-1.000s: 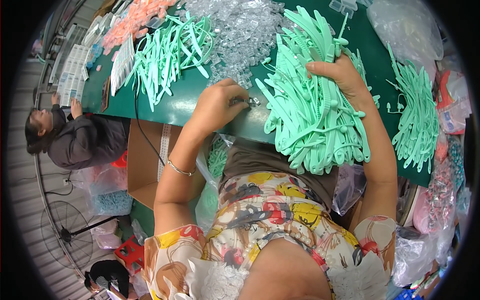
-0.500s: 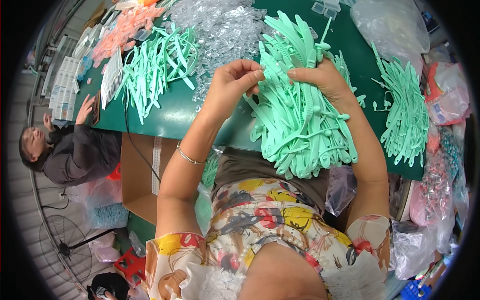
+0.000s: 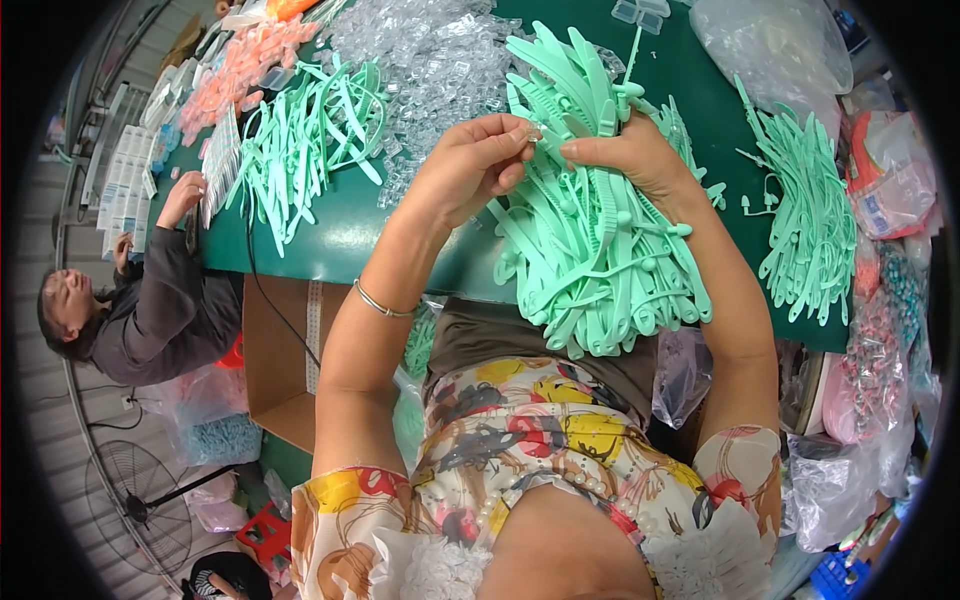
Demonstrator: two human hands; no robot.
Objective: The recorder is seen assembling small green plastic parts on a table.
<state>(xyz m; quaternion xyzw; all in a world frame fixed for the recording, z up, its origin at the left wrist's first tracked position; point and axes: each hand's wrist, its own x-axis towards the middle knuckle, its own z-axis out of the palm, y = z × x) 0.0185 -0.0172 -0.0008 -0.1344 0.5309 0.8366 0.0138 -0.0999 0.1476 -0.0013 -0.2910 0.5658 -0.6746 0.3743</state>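
Note:
A large bundle of mint-green notched plastic straps [image 3: 600, 250] lies across the table's front edge and hangs toward my lap. My right hand [image 3: 640, 158] is closed round its right upper part, the thumb lying over the straps and the other fingers hidden behind them. One thin strap end sticks up above this hand. In a pinch between thumb and forefinger, my left hand [image 3: 475, 165] has a small clear plastic piece [image 3: 534, 132], close against the left side of the bundle. Behind that hand spreads a heap of similar clear pieces [image 3: 435, 60].
More green straps lie at left [image 3: 310, 140] and right [image 3: 805, 220] on the green table [image 3: 370, 240]. Orange pieces [image 3: 250, 65] are piled at the far left, a clear plastic bag [image 3: 770, 50] at the far right. A co-worker [image 3: 165, 300] sits left, beside a cardboard box [image 3: 280, 350].
My left hand has shifted slightly right, and the clear piece shows more plainly. My right hand and the bundle have moved slightly left. The co-worker's hand has moved to the stack of white strips.

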